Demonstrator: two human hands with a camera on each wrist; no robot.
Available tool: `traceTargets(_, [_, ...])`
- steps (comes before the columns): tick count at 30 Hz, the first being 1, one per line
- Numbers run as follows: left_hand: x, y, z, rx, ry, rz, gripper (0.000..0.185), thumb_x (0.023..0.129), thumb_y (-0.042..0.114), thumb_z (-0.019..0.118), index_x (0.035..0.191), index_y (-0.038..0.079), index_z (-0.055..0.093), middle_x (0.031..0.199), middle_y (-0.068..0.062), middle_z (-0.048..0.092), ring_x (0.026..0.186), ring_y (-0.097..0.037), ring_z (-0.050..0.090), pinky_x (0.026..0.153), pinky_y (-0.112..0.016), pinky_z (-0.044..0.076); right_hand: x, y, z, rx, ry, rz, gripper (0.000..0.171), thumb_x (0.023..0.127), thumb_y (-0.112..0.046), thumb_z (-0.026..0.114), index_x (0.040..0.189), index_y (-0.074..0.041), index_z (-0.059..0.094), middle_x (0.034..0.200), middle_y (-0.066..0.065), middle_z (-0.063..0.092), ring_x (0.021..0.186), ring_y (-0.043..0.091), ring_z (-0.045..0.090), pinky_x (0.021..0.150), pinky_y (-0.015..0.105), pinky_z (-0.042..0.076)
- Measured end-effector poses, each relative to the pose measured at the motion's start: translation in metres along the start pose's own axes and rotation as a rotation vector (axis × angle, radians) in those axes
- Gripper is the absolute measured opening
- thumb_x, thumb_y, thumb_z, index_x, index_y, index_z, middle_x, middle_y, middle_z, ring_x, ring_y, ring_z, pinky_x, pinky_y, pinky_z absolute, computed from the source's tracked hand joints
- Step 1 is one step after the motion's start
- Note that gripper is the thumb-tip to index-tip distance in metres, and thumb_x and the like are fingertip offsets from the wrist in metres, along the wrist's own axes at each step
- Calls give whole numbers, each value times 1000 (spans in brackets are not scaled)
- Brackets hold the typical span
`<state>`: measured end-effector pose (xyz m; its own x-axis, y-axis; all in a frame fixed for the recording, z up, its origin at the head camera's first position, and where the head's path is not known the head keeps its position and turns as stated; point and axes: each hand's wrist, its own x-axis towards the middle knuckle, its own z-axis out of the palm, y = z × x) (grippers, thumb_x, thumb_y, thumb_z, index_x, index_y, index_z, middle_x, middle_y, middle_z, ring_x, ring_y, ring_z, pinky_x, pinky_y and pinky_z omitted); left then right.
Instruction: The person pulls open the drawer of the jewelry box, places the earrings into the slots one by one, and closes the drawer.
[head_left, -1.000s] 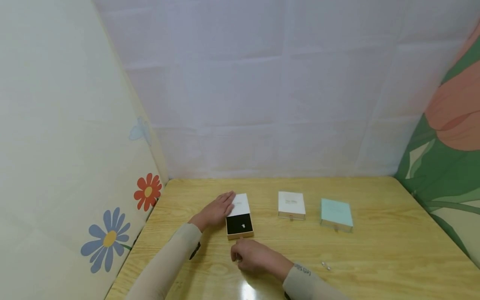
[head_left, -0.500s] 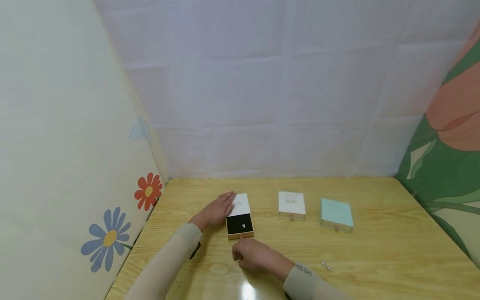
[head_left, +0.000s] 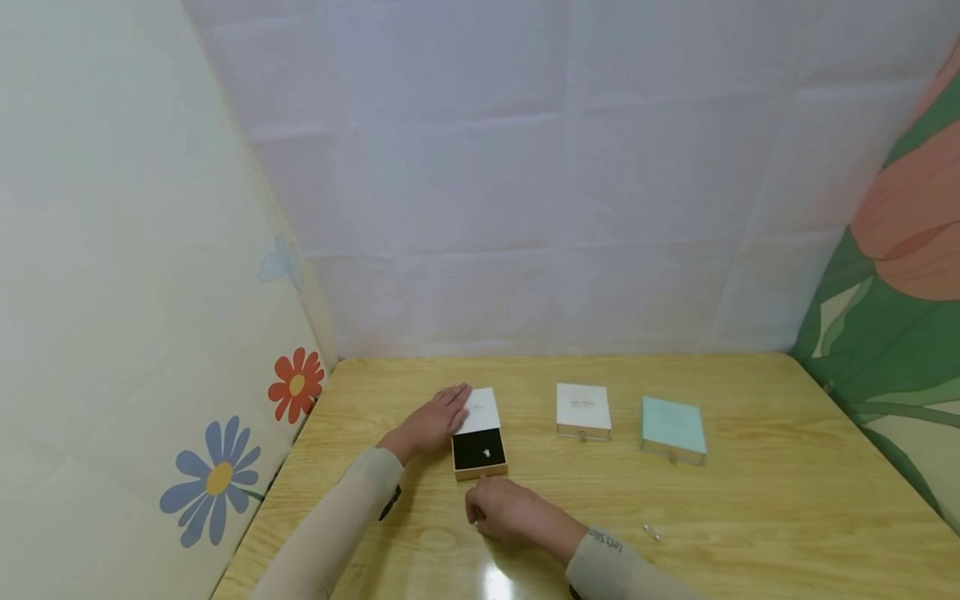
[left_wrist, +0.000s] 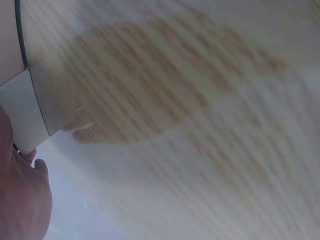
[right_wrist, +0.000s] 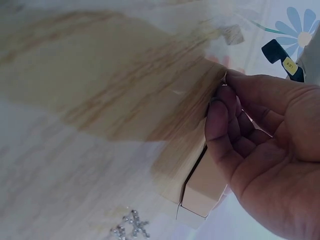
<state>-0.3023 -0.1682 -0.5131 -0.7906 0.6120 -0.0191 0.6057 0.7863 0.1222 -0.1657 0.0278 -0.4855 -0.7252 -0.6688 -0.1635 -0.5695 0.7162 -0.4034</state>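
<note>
The left hand (head_left: 435,422) lies flat, fingers straight, on the white lid of the open box (head_left: 477,433) on the table (head_left: 750,500); the right hand (head_left: 510,510), fingers curled, sits at the drawer's near edge. The left wrist view shows the lid (left_wrist: 22,112) beside that hand (left_wrist: 22,195). In the right wrist view, the right hand (right_wrist: 265,145) pinches a small tab at the box (right_wrist: 202,192).

Both arms wear long, snug beige sleeves (head_left: 330,525), with small dark letters on the right cuff (head_left: 604,542).
</note>
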Motion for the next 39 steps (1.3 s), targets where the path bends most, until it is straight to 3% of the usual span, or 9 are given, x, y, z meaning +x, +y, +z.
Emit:
traceTargets(5, [0,0,1,0,3,0,59,113,35,23,162,4,17,168,-13,20,155,-29,19,126,-44,21,-2,-1,-1,-7,14,-12,16,87,-7,76,82,-19,67,79,-10,61,114,21,66,97,30,53])
traceTargets(11, [1,0,1,-1,-1,-5,59,113,35,24,162,4,17,168,-13,19,155,-29,18,126,-44,20,-2,1,-1,5,9,14,17,88,-7,74,80,-20,68,85,-6,68,126,26,61,103,33,52])
traceTargets(19, [1,2,-1,7,-7,-13,59,113,36,23,162,4,16,169,-12,19,155,-28,18,126,-43,20,0,1,-1,3,-5,7,16,89,-4,70,84,-19,70,83,-10,67,118,20,65,108,34,49])
traceTargets(22, [0,2,-1,-2,-4,-13,59,113,35,24,162,4,17,168,-12,19,155,-29,18,126,-44,20,0,2,-3,30,-4,-2,13,91,-5,68,90,-17,74,85,-9,67,102,13,67,98,29,53])
traceTargets(26, [-2,3,-2,-12,-5,-16,58,113,35,24,162,4,17,168,-12,19,155,-29,18,126,-44,20,-1,2,-3,82,51,-30,11,91,-6,69,91,-15,75,83,-9,65,76,3,56,71,20,52])
traceTargets(32, [-2,3,-3,-6,1,-14,58,113,34,24,162,4,17,168,-13,20,155,-30,18,126,-44,20,-2,3,-4,109,172,-72,12,86,-2,67,88,-13,72,83,-7,65,74,2,55,68,20,51])
traceTargets(39, [-1,1,-2,-12,-3,-15,59,113,36,24,162,4,16,168,-12,19,155,-30,19,126,-44,21,-1,6,-5,107,219,-122,16,82,2,68,82,-14,69,77,-10,64,69,0,53,63,16,48])
